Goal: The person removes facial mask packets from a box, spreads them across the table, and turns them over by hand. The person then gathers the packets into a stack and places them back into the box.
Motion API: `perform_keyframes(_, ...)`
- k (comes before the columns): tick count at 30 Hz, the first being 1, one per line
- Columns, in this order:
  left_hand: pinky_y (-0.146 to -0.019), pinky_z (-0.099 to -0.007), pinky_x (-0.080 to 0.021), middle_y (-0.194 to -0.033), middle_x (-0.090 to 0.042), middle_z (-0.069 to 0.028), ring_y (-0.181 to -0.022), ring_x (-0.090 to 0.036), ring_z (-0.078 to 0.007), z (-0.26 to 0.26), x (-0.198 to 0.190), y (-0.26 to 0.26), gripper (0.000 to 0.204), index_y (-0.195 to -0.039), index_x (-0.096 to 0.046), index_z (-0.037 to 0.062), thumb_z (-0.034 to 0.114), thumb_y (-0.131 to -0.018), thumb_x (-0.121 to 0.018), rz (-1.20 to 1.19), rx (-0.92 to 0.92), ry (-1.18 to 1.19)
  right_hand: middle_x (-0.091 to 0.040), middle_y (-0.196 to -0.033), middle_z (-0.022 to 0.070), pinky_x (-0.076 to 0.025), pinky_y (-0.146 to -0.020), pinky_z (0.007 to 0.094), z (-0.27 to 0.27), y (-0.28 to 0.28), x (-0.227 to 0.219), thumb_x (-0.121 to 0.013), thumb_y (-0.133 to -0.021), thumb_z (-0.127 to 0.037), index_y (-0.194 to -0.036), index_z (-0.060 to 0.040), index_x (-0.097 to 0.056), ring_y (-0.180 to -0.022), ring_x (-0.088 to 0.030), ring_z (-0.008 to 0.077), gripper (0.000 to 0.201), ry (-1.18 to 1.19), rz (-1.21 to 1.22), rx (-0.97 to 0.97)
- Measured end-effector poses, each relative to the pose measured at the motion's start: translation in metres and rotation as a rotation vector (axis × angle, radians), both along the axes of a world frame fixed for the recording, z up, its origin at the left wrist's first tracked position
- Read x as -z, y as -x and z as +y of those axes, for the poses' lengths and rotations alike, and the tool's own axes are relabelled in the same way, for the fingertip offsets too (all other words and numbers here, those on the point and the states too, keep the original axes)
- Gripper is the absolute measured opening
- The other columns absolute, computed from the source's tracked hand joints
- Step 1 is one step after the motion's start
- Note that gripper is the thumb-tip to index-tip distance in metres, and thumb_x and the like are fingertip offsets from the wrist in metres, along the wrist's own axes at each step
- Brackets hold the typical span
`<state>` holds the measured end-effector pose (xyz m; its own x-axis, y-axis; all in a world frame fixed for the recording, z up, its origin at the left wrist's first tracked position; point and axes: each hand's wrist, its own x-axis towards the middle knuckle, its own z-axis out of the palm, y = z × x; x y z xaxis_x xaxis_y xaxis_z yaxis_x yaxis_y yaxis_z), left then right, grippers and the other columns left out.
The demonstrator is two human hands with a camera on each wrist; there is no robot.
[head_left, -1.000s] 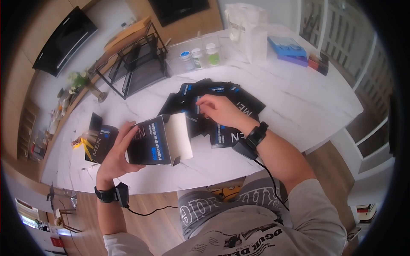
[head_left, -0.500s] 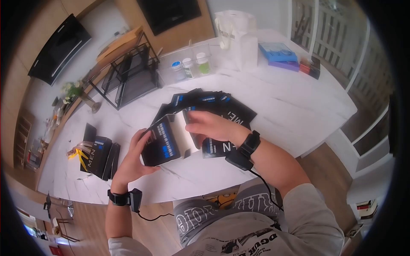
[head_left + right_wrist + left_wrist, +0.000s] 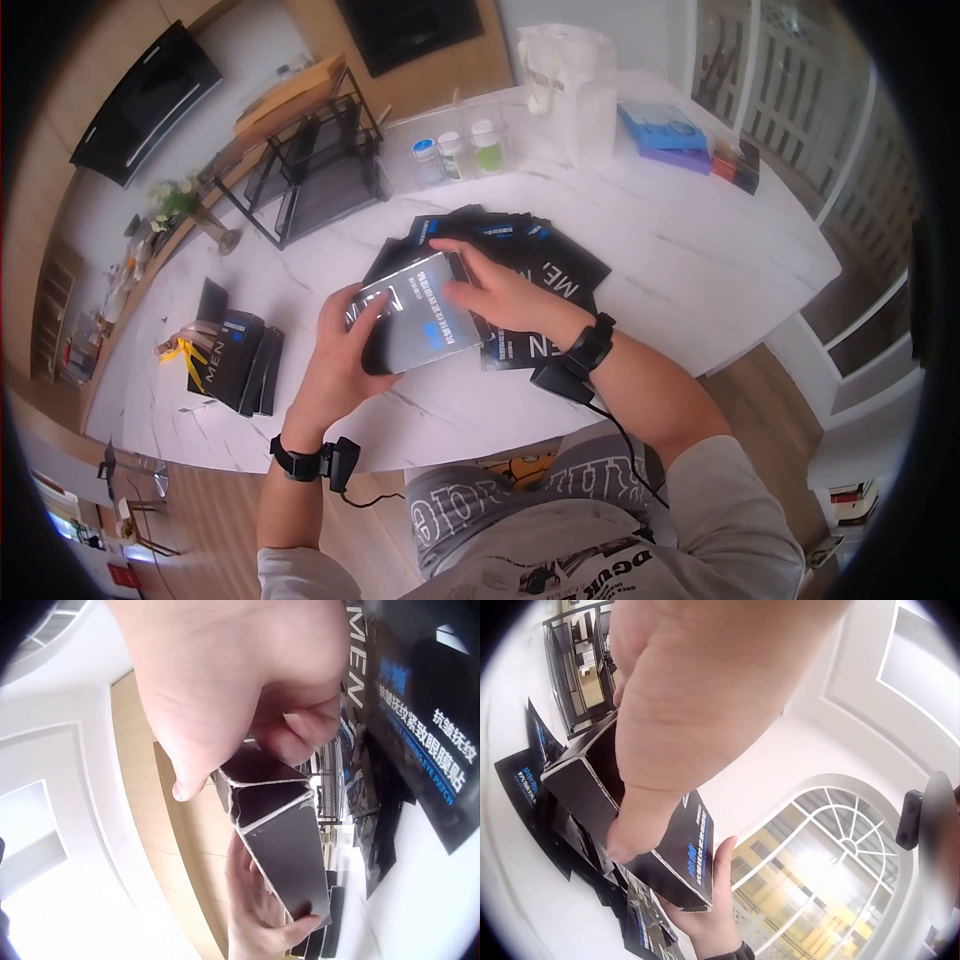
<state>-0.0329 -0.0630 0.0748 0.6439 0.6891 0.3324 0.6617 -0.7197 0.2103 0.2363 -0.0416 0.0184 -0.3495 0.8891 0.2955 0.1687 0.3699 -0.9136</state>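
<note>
- Here, left grip [image 3: 342, 362] clamped on one end of a black box [image 3: 415, 325] (blue and white print on top).
- Right grip [image 3: 512, 298] clamped on its other end.
- Beneath and around the right grip, black packets [image 3: 568, 262] on the counter [image 3: 730, 240].

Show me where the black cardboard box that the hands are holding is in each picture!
Head: the black cardboard box is near the middle, between the left hand and the right hand.
Left wrist: left of centre, partly hidden by the left hand.
Right wrist: lower middle, below the right hand.
All three share the flat black packets: middle in head, left in left wrist, right in right wrist.
</note>
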Motion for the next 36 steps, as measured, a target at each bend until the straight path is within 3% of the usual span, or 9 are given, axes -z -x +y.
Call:
perform_keyframes(8,-0.108,-0.0439,-0.041,-0.146,-0.033,-0.0211,-0.134,-0.04,-0.0406,-0.007,-0.007,-0.003,0.101,-0.145,-0.045,0.0106,0.009,-0.054,-0.091,0.011,-0.005,-0.024,-0.063,-0.11,0.0172,-0.046,-0.094,0.0315,-0.009,0.001,-0.012,-0.051,-0.104,-0.041,-0.152,-0.0066,-0.027,-0.102,-0.059,0.0205,0.064,0.068,0.172,-0.047)
perform_keyframes(13,-0.107,-0.0439,-0.042,-0.147,-0.033,-0.0212,-0.133,-0.04,-0.0409,-0.006,-0.005,-0.006,0.099,-0.144,-0.046,0.0113,0.01,-0.055,-0.091,0.013,0.0,-0.016,-0.062,-0.119,0.028,-0.048,-0.093,0.0392,-0.003,0.004,0.002,-0.056,-0.1,-0.046,-0.154,-0.0086,-0.014,-0.106,-0.065,0.0355,0.078,-0.055,0.046,-0.038)
perform_keyframes(18,-0.108,-0.0457,-0.041,-0.142,-0.038,-0.0233,-0.132,-0.039,-0.0439,-0.004,-0.002,-0.004,0.096,-0.142,-0.047,0.0116,0.011,-0.056,-0.09,-0.058,0.006,0.087,-0.065,-0.101,0.019,-0.05,-0.085,0.0375,-0.001,0.007,0.006,-0.056,-0.101,-0.043,-0.155,-0.0093,-0.015,-0.089,-0.065,0.0284,0.076,-0.127,0.065,0.035)
perform_keyframes(20,-0.108,-0.0452,-0.04,-0.144,-0.036,-0.0256,-0.132,-0.041,-0.044,0.005,-0.001,0.008,0.094,-0.142,-0.046,0.0101,0.013,-0.058,-0.09,-0.123,-0.019,0.065,-0.062,-0.084,0.0108,-0.049,-0.075,0.033,-0.002,0.005,0.003,-0.054,-0.103,-0.037,-0.155,-0.0079,-0.018,-0.076,-0.059,0.0196,0.07,-0.11,0.095,0.089)
perform_keyframes(22,-0.105,-0.0415,-0.044,-0.145,-0.036,-0.0224,-0.124,-0.051,-0.0389,0.03,0.001,0.026,0.098,-0.145,-0.044,0.009,0.013,-0.059,-0.09,-0.094,-0.109,-0.058,-0.06,-0.081,0.0083,-0.048,-0.071,0.0299,0.001,0.003,-0.002,-0.053,-0.103,-0.033,-0.154,-0.007,-0.021,-0.072,-0.058,0.0155,0.065,-0.064,0.202,0.172)
perform_keyframes(24,-0.104,-0.0411,-0.045,-0.144,-0.038,-0.024,-0.123,-0.052,-0.0388,0.056,0.004,0.04,0.094,-0.145,-0.043,0.0084,0.015,-0.063,-0.089,-0.095,-0.21,-0.048,-0.06,-0.078,0.0069,-0.047,-0.067,0.0283,0.004,0.001,-0.002,-0.056,-0.102,-0.032,-0.144,-0.0048,-0.038,-0.069,-0.057,0.0136,0.052,-0.065,0.158,0.262)
perform_keyframes(27,-0.109,-0.0471,-0.039,-0.141,-0.04,-0.0288,-0.131,-0.04,-0.0457,0.092,0.015,0.054,0.088,-0.143,-0.045,0.0081,0.023,-0.067,-0.086,-0.107,-0.379,0.055,-0.061,-0.077,0.0063,-0.047,-0.064,0.0284,0.01,0.0,0.004,-0.062,-0.099,-0.029,-0.123,-0.0026,-0.057,-0.067,-0.057,0.0136,0.036,-0.097,0.067,0.329)
perform_keyframes(32,-0.11,-0.0466,-0.039,-0.141,-0.041,-0.0289,-0.132,-0.04,-0.0457,0.144,0.052,0.082,0.091,-0.145,-0.045,0.0111,0.039,-0.067,-0.082,0.113,-0.695,0.093,-0.065,-0.079,0.0075,-0.048,-0.064,0.0282,0.01,-0.001,0.003,-0.064,-0.097,-0.022,-0.112,-0.0023,-0.062,-0.067,-0.059,0.0136,0.025,-0.092,0.008,0.354)
perform_keyframes(36,-0.11,-0.049,-0.04,-0.138,-0.045,-0.0293,-0.13,-0.043,-0.0459,0.165,0.074,0.104,0.09,-0.145,-0.046,0.0114,0.038,-0.066,-0.081,0.083,-0.771,0.17,-0.065,-0.078,0.0071,-0.048,-0.063,0.027,0.013,-0.001,0.006,-0.063,-0.097,-0.018,-0.107,-0.0016,-0.064,-0.067,-0.059,0.0124,0.019,-0.136,0.004,0.359)
